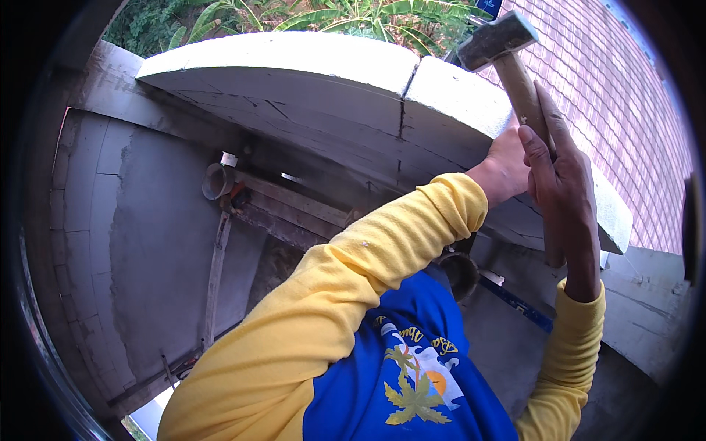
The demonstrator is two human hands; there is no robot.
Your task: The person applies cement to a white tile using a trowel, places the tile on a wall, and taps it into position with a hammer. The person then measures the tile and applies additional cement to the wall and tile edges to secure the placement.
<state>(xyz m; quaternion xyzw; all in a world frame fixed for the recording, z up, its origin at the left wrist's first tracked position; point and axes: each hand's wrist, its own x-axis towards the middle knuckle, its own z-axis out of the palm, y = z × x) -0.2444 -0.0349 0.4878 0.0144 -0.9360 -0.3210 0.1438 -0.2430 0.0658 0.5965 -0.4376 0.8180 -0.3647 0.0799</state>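
Over a broad wall [279, 59] of pale, rough-topped blocks, the left arm [353, 272], sleeved in bunched yellow cloth, reaches diagonally rightward while the right arm [570, 360] rises steeply. A hammer [519, 87] with a blocky metal head and wooden handle tilts above the wall, the right hand [562, 173] curled around its handle; the left hand [506, 165] lies near the wall's edge, fingers hidden, its grip impossible to tell.

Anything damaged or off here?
One thing: the dark joint between the long white block and the shorter one, left of the hammer. It looks uneven and bolder than the faint lines nearby. Possibly just unfilled; depth can't be told.
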